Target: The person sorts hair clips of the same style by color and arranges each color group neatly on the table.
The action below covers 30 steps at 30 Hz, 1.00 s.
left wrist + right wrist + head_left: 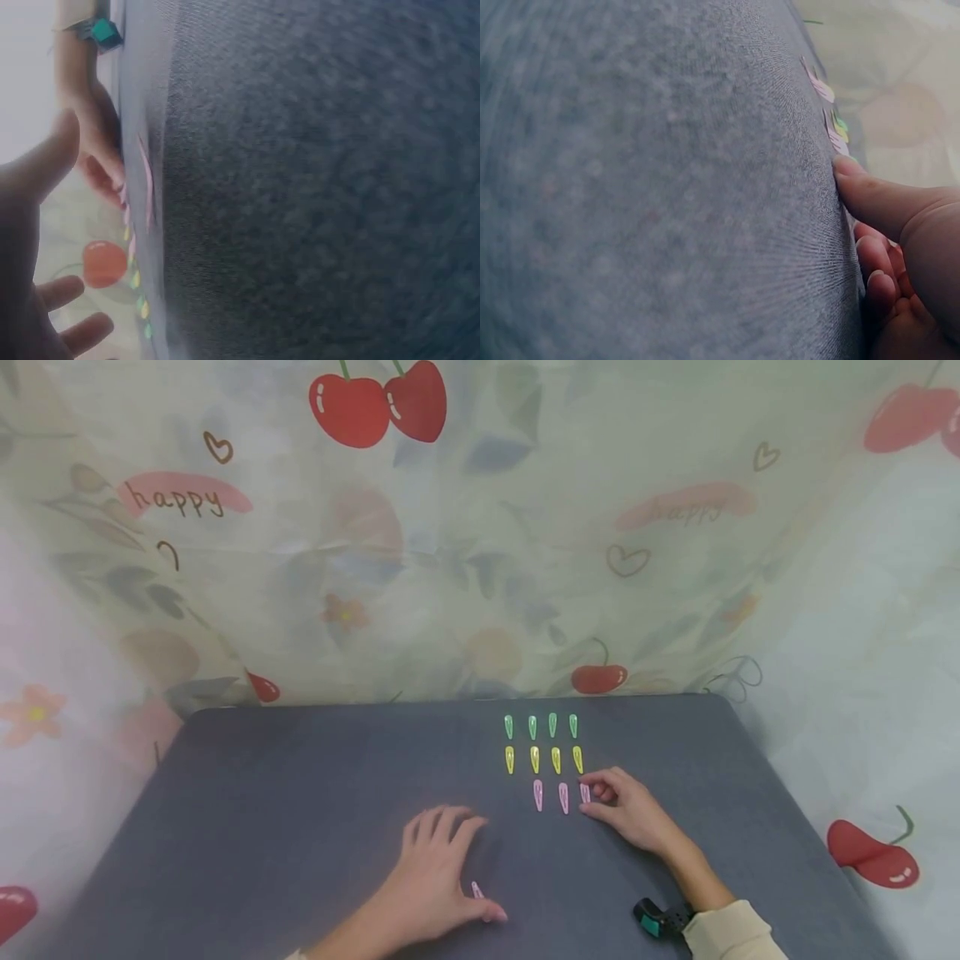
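Observation:
My right hand pinches a pink snap hair clip between thumb and forefinger, at the right end of a row of pink clips. Left of it lie two more, a middle pink clip and a left one. With fingers spread, my left hand hovers low over the near part of the table. Beside its thumb lies a loose pink clip, partly hidden in the head view; the left wrist view shows that same pink clip flat on the cloth, apart from the hand.
Behind the pink row runs a row of several yellow clips, and beyond it several green clips. A dark cloth covers the table. Patterned curtains hang behind and at both sides. A black band with a teal face is near the right wrist.

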Available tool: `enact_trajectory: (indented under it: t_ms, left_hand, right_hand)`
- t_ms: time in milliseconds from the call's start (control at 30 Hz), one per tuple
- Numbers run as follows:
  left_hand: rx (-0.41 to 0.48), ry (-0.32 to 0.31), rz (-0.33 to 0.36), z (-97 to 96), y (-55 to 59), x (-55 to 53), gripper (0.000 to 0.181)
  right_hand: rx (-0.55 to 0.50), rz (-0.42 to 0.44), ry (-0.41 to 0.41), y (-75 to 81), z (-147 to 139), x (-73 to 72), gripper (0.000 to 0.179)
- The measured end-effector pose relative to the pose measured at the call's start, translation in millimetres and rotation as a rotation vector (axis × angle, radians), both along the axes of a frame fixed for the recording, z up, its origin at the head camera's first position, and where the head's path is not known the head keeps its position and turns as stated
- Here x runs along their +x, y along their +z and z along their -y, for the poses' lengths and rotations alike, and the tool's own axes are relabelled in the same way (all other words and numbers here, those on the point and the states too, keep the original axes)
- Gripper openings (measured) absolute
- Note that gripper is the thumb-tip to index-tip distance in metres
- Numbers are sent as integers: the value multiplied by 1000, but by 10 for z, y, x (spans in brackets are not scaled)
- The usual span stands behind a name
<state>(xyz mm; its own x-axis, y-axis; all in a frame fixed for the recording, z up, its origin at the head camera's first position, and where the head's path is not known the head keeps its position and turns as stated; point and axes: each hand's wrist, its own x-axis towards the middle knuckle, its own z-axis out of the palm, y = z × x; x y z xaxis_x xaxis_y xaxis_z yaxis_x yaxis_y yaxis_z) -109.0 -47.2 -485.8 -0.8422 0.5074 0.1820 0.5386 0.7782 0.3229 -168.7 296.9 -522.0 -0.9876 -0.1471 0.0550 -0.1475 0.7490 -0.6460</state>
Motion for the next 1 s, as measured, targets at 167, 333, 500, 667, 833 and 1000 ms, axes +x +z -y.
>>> enact_trajectory:
  t_ms: [167,333,500,667,833,1000]
  left_hand:
    - [15,0,53,-7,-5,11,96]
    - [49,-40,130,-1,-13,2,79]
    - [81,-77,169,20,-6,-20,63]
    - [90,-103,202,43,4,-36,48]
    - [98,-126,202,59,-36,-50,39]
    - [90,-152,225,58,-61,-75,27]
  right_hand:
    - [6,-5,-5,0,-9,-3,37]
    - [3,-5,-5,6,-3,6,37]
    - [2,-6,-4,5,11,6,36]
    - [-2,-6,0,9,17,2,36]
    - [-5,0,-8,11,19,3,36]
    - [-2,1,-11,9,19,6,36]
